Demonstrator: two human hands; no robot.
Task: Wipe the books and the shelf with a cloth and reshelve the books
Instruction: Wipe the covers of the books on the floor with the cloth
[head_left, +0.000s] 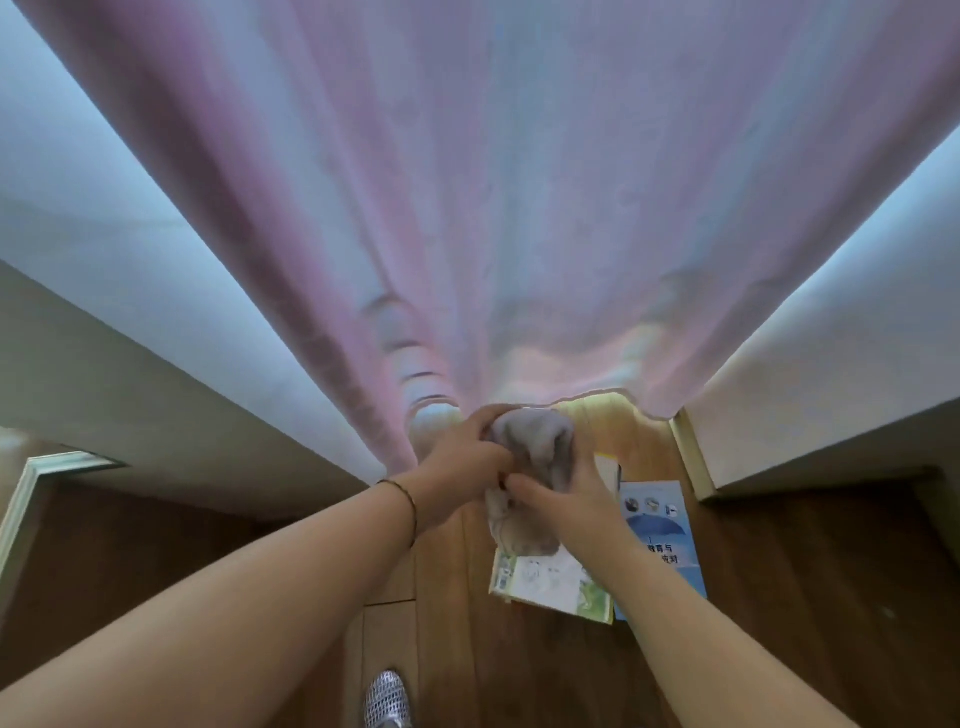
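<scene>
Two bare forearms are reaching away from the camera over the dark brown wooden plank floor (779, 597), and a silvery mesh shoe (387, 699) is showing at the near edge between them. The left hand (460, 462), with a thin dark band at its wrist, is curling its fingers over the top left of a crumpled pale grey cloth (540, 457), while the right hand (566, 506) is pinching the cloth's lower part with thumb and fingers closed on the fabric. The cloth is hanging above a small pile of books lying flat on the floor: a white book with a green-edged cover (556, 582) nearest, and just right of it a blue-covered book printed with an umbrella (662, 530). Farther off, a long pink curtain (467, 208) is hanging down to the floor between white walls (104, 338).
</scene>
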